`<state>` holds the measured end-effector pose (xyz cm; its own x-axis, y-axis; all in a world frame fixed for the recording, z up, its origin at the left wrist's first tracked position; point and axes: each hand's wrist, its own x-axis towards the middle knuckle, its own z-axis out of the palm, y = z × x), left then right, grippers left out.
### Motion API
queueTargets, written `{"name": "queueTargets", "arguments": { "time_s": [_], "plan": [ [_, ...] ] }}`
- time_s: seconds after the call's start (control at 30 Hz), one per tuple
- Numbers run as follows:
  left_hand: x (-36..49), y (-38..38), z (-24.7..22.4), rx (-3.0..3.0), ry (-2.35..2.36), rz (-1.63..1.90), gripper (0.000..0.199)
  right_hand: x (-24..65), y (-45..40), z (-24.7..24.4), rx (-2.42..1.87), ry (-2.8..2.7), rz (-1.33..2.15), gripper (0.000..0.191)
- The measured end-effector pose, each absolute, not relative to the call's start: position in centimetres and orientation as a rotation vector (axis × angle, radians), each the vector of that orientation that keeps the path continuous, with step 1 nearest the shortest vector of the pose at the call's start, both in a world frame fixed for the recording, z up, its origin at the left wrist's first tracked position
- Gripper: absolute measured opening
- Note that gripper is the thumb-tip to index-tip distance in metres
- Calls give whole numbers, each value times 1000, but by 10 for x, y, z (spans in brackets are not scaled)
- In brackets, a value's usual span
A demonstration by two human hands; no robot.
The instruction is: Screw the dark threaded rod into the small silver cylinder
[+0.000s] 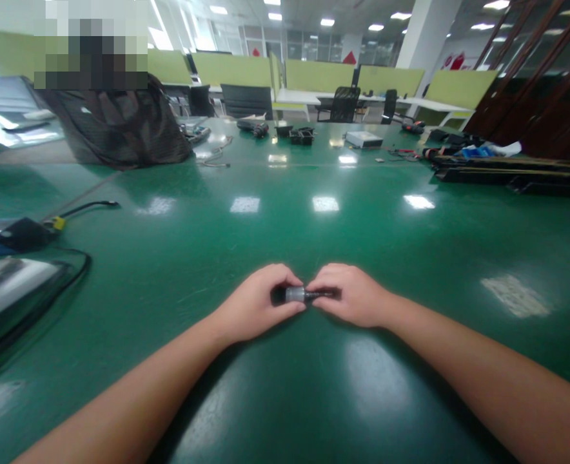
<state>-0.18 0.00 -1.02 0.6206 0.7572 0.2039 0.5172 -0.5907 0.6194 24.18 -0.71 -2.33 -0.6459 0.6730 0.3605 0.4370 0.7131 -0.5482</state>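
Note:
A small slim cylinder (295, 294) lies crosswise between my two hands at the middle of the green table. It has a translucent grey barrel, and a thinner dark part with a ridged look runs to the right. Its exact kind cannot be made out. My left hand (263, 303) curls around the barrel end, thumb on the near side and fingers on the far side. With thumb and fingers, my right hand (350, 294) pinches the thin dark part. The fingertips of both hands nearly meet, and the palms hide the cylinder's outer ends.
The glossy green table (285, 225) reflects ceiling lights. To the left lie a black cable (89, 205) and a pale flat case (14, 290). A dark mesh bag (125, 125) stands behind them. Black bars (517, 174) lie far right; a white box (363, 140) sits at the back.

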Motion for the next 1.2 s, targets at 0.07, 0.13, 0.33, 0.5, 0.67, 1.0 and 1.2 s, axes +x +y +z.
{"name": "queueTargets", "arguments": {
  "time_s": [0.07, 0.13, 0.33, 0.5, 0.67, 1.0, 1.2],
  "plan": [
    [-2, 1, -11, 2338, 992, 617, 20, 242, -7, -23, -847, -2370, 561, 17],
    [-2, 1, -11, 2343, 984, 616, 21, 242, -7, -23, -851, -2372, 558, 17],
    [-1, 0, -10, 2331, 999, 626, 20, 243, -7, -23, -844, -2364, 576, 16],
    [-1, 0, -9, 2333, 1008, 627, 21, 243, -7, -22, -844, -2348, 582, 15],
    [-2, 0, -9, 2334, 1010, 623, 21, 244, -8, -22, -841, -2343, 579, 16],
    [-2, 1, -10, 2330, 1005, 618, 21, 245, -8, -22, -874, -2340, 576, 16],
    [-1, 1, -10, 2332, 1006, 622, 21, 243, -9, -20, -933, -2332, 575, 13]
  ]
}}
